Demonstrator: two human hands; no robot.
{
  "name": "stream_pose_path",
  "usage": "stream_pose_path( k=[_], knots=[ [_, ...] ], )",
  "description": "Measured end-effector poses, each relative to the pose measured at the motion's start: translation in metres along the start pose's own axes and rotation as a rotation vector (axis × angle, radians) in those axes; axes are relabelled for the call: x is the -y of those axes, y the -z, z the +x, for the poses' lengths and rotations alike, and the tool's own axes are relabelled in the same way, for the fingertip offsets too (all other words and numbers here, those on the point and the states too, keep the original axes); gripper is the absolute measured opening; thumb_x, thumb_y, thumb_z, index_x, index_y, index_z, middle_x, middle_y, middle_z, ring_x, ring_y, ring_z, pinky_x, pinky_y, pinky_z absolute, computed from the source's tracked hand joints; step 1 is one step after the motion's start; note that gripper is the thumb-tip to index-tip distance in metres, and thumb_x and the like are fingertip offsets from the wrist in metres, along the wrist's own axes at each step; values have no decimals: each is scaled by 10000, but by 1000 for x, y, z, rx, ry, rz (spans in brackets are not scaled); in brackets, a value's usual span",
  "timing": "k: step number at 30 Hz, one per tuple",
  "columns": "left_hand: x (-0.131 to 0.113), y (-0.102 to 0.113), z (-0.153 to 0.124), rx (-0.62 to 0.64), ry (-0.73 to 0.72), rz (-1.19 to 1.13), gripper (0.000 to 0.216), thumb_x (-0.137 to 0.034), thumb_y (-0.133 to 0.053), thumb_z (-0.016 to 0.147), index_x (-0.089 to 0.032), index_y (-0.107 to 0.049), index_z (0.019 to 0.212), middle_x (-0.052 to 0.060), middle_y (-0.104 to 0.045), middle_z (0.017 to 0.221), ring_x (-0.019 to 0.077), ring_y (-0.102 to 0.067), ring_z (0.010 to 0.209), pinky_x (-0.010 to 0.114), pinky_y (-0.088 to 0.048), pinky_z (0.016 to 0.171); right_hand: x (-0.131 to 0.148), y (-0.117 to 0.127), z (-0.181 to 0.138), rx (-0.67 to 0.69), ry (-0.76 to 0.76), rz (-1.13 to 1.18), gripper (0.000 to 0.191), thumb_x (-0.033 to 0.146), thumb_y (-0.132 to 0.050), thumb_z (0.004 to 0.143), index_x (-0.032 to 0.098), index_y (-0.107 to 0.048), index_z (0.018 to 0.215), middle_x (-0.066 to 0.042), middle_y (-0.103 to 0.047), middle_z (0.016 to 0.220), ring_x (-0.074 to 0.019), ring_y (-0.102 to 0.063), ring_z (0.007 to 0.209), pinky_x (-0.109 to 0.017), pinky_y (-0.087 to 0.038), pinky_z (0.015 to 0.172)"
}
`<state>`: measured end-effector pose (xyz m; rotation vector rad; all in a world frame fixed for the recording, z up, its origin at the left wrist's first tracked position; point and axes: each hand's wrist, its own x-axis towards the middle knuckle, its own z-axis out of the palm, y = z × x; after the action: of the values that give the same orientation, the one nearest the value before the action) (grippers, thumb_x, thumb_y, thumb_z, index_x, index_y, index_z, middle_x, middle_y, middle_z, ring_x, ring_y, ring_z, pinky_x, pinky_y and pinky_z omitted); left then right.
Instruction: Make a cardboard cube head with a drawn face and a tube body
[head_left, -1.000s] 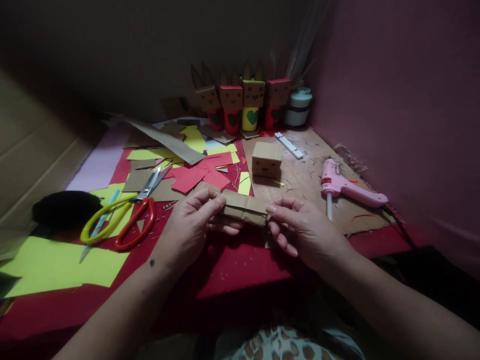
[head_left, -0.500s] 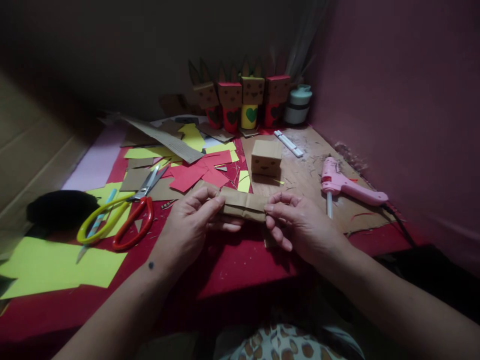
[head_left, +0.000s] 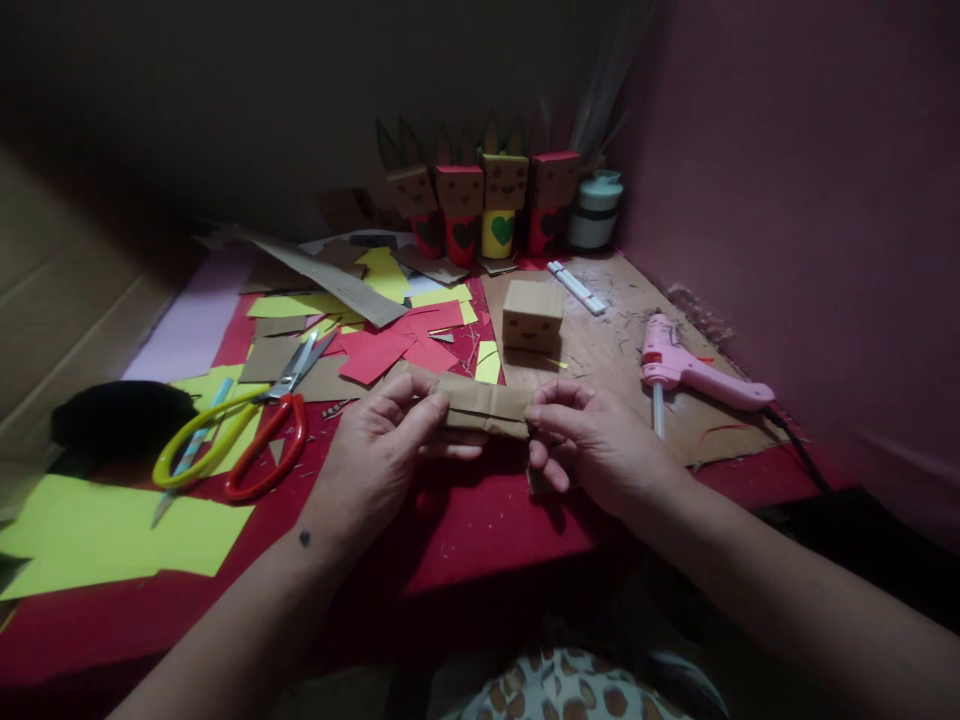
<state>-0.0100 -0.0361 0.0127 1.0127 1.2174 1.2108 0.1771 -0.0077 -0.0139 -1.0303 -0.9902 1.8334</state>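
Observation:
Between my two hands is a folded strip of brown cardboard (head_left: 486,409), creased lengthwise and across its middle. My left hand (head_left: 397,425) pinches its left end between thumb and fingers, with other fingers stretched beneath it. At the right end, the thumb and forefinger of my right hand (head_left: 581,430) grip the strip. A small cardboard piece (head_left: 541,482) lies on the table under my right hand, partly hidden. Just beyond the strip sits a small cardboard box (head_left: 532,315) with a face drawn on its front.
Yellow-and-red-handled scissors (head_left: 266,425) and a pencil (head_left: 191,450) lie at left near black yarn (head_left: 124,415). A pink glue gun (head_left: 690,370) rests on the cardboard sheet (head_left: 622,345) at right. White markers (head_left: 576,287), paper scraps (head_left: 382,350) and several box-headed figures (head_left: 499,200) are behind.
My right hand has shifted very slightly left, and the strip's right end has moved a little with it. Both hands keep their hold; the rest stays put.

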Motion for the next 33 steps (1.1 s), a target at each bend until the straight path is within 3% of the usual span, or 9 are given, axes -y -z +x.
stream_pose_path(
  k=[9,16,18,21,24,28,33],
  knots=[
    [-2,3,0,-6,7,4,82,-192,-656,864,-168,-590,822,27,-750,683,189,-744,579,250,-607,496,1,-9,-2,-76,124,69,268,252,-730,666,219,-480,755,65,-601,407,-59,-412,240,-124,-285,254],
    [-3,5,1,36,92,77,140,-255,-632,891,-189,-519,940,35,-692,479,121,-571,320,155,-439,345,-2,-11,-3,-105,278,74,304,141,-716,693,247,-483,856,120,-584,493,-61,-427,302,-125,-318,256],
    [-2,6,2,14,93,62,274,-265,-671,863,-194,-497,1062,4,-669,456,137,-562,314,168,-435,324,-2,-13,-5,-115,314,50,300,134,-715,700,247,-490,862,115,-589,551,-59,-458,332,-126,-334,266],
    [-1,4,4,-28,112,57,639,-284,-785,771,-190,-428,1293,-52,-650,477,154,-548,300,202,-434,278,-2,-16,-8,-112,361,10,280,135,-715,710,239,-501,858,103,-579,634,-55,-515,393,-133,-376,306],
    [1,3,5,-59,107,45,903,-227,-868,670,-172,-372,1423,-89,-631,506,118,-505,282,181,-399,258,-4,-19,-10,-75,410,-56,242,106,-674,755,237,-507,869,89,-560,708,-42,-541,459,-143,-413,380],
    [0,4,4,-17,107,7,922,-189,-875,664,-156,-410,1460,-123,-549,433,51,-385,257,141,-352,289,-9,-22,-13,-50,450,-153,199,105,-636,812,250,-513,875,67,-542,773,-41,-512,487,-160,-394,391],
    [-1,7,5,17,102,-42,917,-161,-850,686,-150,-404,1487,-158,-427,342,61,-343,262,163,-384,315,-4,-24,-14,-44,371,-73,238,175,-688,781,255,-480,864,85,-571,662,-58,-501,404,-161,-359,328]
  ],
)
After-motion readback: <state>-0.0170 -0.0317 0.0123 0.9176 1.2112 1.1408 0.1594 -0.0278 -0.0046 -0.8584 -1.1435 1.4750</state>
